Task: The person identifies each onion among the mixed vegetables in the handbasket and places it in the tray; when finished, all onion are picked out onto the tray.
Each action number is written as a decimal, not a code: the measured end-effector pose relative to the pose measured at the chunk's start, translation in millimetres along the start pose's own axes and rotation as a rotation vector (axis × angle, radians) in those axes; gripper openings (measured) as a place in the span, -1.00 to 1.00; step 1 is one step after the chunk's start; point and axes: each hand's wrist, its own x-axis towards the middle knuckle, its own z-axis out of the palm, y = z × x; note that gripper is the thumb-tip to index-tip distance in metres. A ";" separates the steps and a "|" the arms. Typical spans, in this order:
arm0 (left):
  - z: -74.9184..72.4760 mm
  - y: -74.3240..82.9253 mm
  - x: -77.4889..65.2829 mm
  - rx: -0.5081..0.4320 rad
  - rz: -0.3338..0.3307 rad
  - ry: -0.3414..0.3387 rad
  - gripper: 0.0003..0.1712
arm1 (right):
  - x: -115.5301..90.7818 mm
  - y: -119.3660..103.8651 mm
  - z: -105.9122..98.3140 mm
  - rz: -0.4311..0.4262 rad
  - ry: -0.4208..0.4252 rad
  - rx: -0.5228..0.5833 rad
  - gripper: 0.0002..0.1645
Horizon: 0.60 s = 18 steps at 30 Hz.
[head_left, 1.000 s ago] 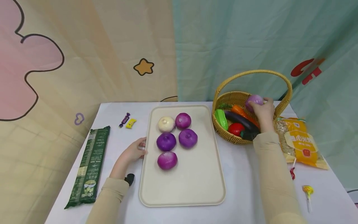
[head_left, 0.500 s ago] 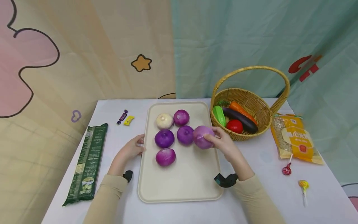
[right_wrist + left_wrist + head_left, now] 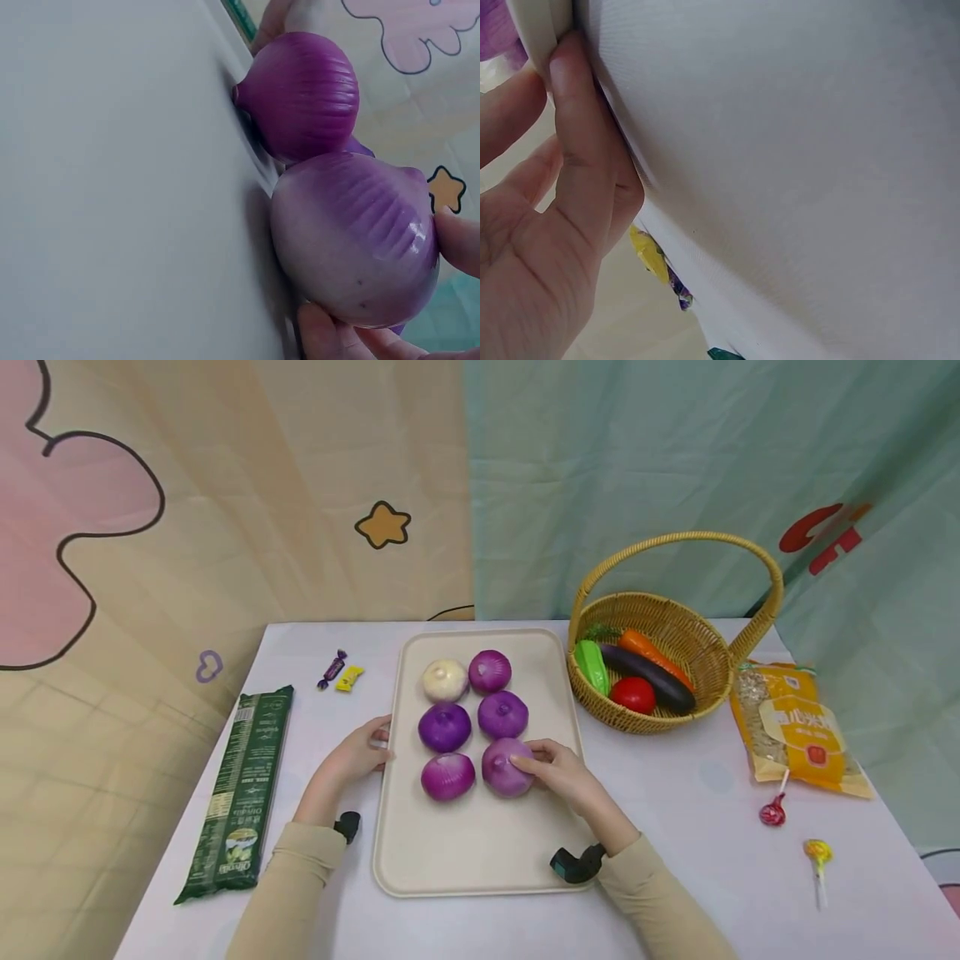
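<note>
On the beige tray [image 3: 480, 856] several toy onions sit in two columns. My right hand [image 3: 562, 774] holds the light purple onion [image 3: 504, 767], thumb on its top and fingers round its right side. In the right wrist view this onion [image 3: 352, 240] is low over the tray surface, beside the magenta onion [image 3: 300, 97]. My left hand [image 3: 358, 755] grips the tray's left rim, fingertips against the edge in the left wrist view. Further up the tray are a white onion [image 3: 445, 680], another magenta onion [image 3: 490, 671] and two purple onions [image 3: 445, 727].
At the back right stands a wicker basket [image 3: 720, 685] holding an eggplant [image 3: 648, 677], carrot, tomato and green vegetable. Right of it lie a grain bag [image 3: 806, 735] and two lollipops [image 3: 772, 810]. On the left are a green spaghetti pack [image 3: 238, 793] and two wrapped candies [image 3: 349, 678].
My right hand has carried the light purple onion out of the basket, leftward and down to the tray beside the front magenta onion. The left hand has stayed at the tray's rim.
</note>
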 end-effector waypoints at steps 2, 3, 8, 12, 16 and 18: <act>0.1 -0.2 -0.3 -0.001 -0.006 0.002 -0.21 | 1.2 1.8 -0.5 -0.003 0.011 0.018 -0.43; 0.3 -0.7 -0.2 -0.004 -0.009 0.003 -0.21 | 1.7 2.5 -0.9 -0.004 0.016 0.028 -0.43; 1.4 -1.6 0.5 -0.005 -0.010 0.007 -0.22 | 1.1 7.4 -2.3 -0.053 0.030 0.032 -0.43; 2.4 -2.5 2.2 -0.001 -0.020 0.013 -0.22 | -0.8 10.9 -4.6 -0.091 0.072 -0.019 -0.41; 0.9 -1.8 1.9 0.012 -0.023 0.017 -0.22 | -4.8 7.8 -12.2 -0.084 0.093 -0.083 -0.38; -0.9 -1.5 0.7 0.025 -0.019 0.018 -0.23 | -7.2 3.4 -18.5 -0.094 0.089 -0.111 -0.36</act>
